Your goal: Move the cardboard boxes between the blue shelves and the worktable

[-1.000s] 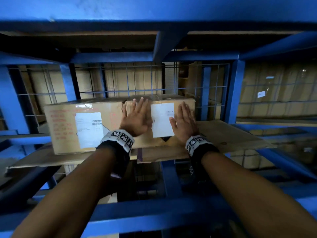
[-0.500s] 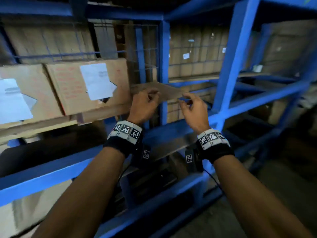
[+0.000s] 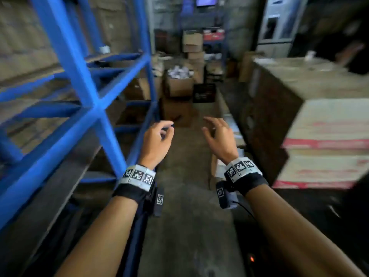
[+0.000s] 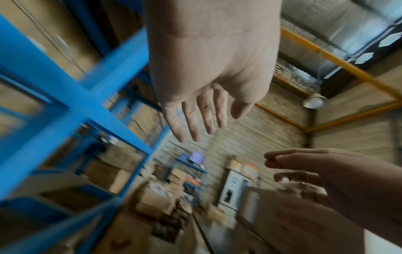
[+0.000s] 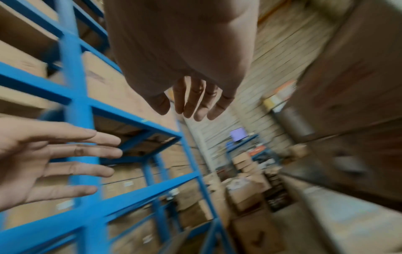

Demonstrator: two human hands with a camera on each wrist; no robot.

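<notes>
A: Hands?
B: Left hand (image 3: 156, 142) & right hand (image 3: 219, 139) both empty, fingers loose, raised over the aisle floor (image 3: 185, 206), apart.
A: Boxes?
B: Cardboard boxes (image 3: 327, 142) stacked on worktable (image 3: 279, 108), just right of right hand, not touching. Blue shelves (image 3: 79, 76) just left of left hand.
A: View?
B: Blurry.
</notes>
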